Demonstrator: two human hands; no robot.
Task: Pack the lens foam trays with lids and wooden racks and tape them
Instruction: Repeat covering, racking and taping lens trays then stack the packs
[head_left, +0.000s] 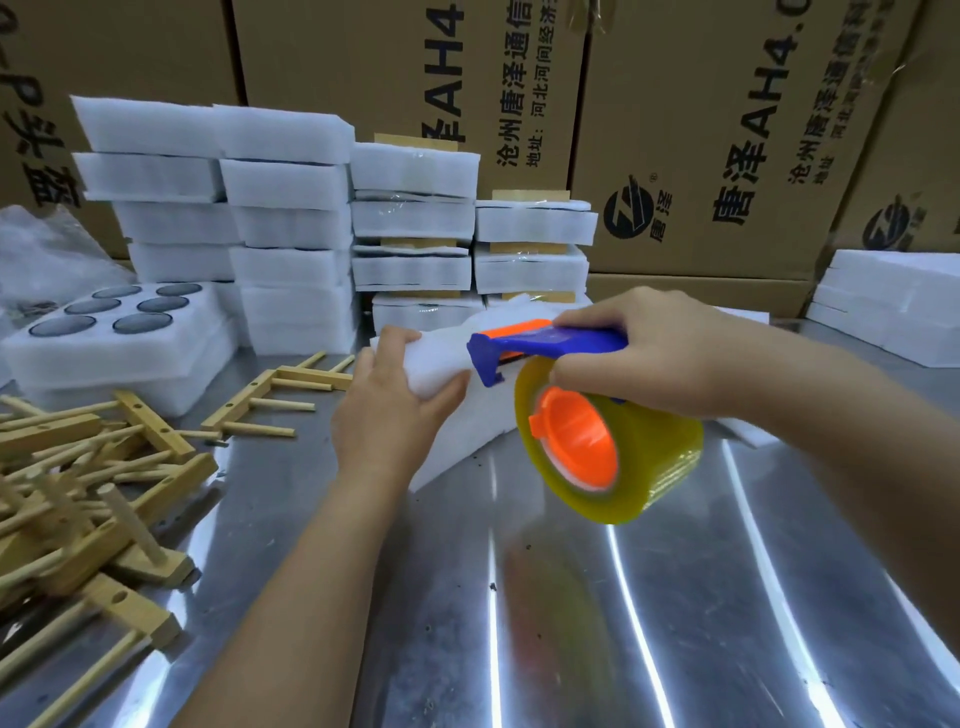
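Note:
My left hand grips the near end of a white foam tray pack, which is tilted up off the steel table. My right hand holds a tape dispenser by its blue handle, with its blue and orange head against the top of the pack. The roll of yellowish tape on an orange hub hangs below the handle. An open foam tray with several dark lenses lies at the left. Loose wooden racks with dowels are heaped at the near left.
Stacks of closed white foam packs stand at the back, some with wooden racks between them. More foam sheets lie at the right. Cardboard boxes wall off the rear. The steel table stretches towards me.

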